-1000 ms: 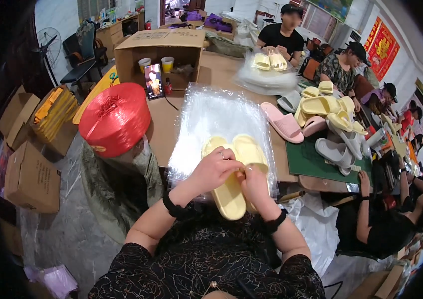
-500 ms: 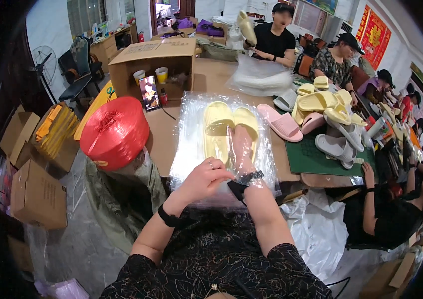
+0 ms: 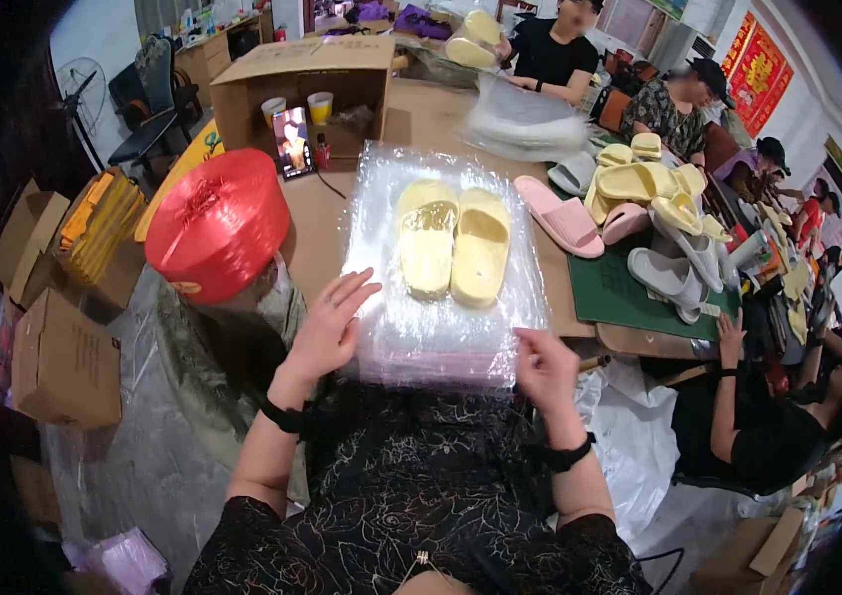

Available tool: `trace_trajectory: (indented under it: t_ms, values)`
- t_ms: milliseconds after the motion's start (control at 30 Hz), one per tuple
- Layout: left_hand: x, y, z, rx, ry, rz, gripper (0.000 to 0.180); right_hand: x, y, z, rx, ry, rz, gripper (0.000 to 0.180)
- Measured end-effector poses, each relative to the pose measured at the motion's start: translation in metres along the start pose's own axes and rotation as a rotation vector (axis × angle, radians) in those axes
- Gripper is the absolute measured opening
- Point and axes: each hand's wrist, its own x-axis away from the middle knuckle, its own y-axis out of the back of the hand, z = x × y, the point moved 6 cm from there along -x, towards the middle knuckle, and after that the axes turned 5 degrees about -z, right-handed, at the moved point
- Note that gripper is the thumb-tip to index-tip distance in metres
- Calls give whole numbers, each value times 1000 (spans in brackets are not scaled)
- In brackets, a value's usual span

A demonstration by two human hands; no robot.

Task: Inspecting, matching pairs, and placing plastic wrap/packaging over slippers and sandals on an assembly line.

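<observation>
A pair of pale yellow slippers (image 3: 480, 260) lies side by side, toes away from me, in the clear plastic bag (image 3: 381, 213) on top of a stack of similar bags. My left hand (image 3: 327, 329) is at the left edge of the stack, its fingers stretched out and holding nothing. At the near right corner my right hand (image 3: 548, 369) is closed, thumb and fingers pinched at the edge of the plastic bag. Its fingertips are partly hidden.
A big red roll of plastic twine (image 3: 218, 226) stands left of the bags. Behind are a lit phone (image 3: 293, 149) and an open cardboard box (image 3: 307, 61). At right, pink slippers (image 3: 560, 216) and a slipper pile (image 3: 639, 183) border a green mat (image 3: 604, 297). Co-workers sit beyond.
My right hand has come out of the bag, leaving the slippers inside, and moved to the near right corner. My left hand has moved left, away from my right wrist, and its fingers have spread.
</observation>
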Motion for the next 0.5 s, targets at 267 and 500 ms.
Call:
trace_trajectory:
  t_ms: [267, 500]
  values:
    - [9, -26, -10, -21, -225, 90, 32, 0, 43, -51, 256, 9, 94, 48]
    - [19, -25, 4, 46, -150, 56, 16, 1, 19, -43, 37, 157, 414, 22]
